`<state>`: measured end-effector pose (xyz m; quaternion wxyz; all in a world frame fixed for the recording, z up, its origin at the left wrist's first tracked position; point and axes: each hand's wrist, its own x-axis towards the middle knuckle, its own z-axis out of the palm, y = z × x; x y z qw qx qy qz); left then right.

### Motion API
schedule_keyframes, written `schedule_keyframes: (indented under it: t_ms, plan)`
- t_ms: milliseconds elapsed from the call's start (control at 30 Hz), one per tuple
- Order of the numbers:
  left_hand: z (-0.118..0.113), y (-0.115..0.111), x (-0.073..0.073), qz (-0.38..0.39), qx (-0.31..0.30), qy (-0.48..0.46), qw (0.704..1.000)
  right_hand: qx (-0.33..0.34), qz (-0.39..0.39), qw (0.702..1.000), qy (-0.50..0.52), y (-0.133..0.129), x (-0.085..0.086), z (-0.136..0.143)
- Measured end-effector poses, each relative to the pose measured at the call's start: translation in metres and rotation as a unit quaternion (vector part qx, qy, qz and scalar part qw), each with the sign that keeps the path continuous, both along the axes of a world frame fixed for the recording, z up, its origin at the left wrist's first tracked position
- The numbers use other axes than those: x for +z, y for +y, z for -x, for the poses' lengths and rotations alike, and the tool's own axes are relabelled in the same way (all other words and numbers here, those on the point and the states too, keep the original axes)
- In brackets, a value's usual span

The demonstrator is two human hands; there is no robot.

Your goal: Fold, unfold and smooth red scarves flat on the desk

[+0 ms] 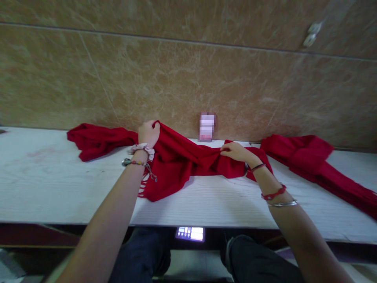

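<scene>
A red fringed scarf lies loosely across the white table in front of me, its tassels showing at the lower left end. My left hand pinches the scarf's upper edge and holds that corner raised near the wall. Farther right, my right hand grips the bunched middle of the cloth between thumb and fingers. Folds hide how far the fabric runs beneath my right wrist. Both wrists carry bracelets, and a pale scrunchie circles the left one.
More red cloth lies crumpled at the left, and a folded red scarf stretches to the right edge. A blurred-out phone-like object leans against the tiled wall. A lit screen shows below the table's front edge.
</scene>
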<state>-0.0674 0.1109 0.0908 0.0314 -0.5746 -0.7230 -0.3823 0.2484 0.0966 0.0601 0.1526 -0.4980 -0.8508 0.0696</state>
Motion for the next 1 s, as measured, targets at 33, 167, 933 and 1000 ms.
schedule_keyframes:
  t_ms: [33, 167, 933, 1000]
  plan:
    - [0.002, -0.001, -0.001, 0.022, 0.027, 0.015, 0.999, -0.016, -0.005, 0.998, 0.058, 0.001, 0.001, -0.004]
    - [0.004, -0.002, -0.007, 0.085, 0.061, 0.053, 0.993, -0.086, -0.074, 0.948, 0.298, 0.002, 0.011, -0.018]
    - [-0.022, -0.029, 0.038, -0.123, -0.067, 0.074, 0.987, 0.099, -0.032, 0.990, 0.100, -0.052, -0.012, 0.094]
    - [-0.016, -0.029, 0.039, -0.122, -0.044, 0.070, 0.989, 0.099, -0.024, 0.994, 0.038, -0.057, -0.015, 0.101]
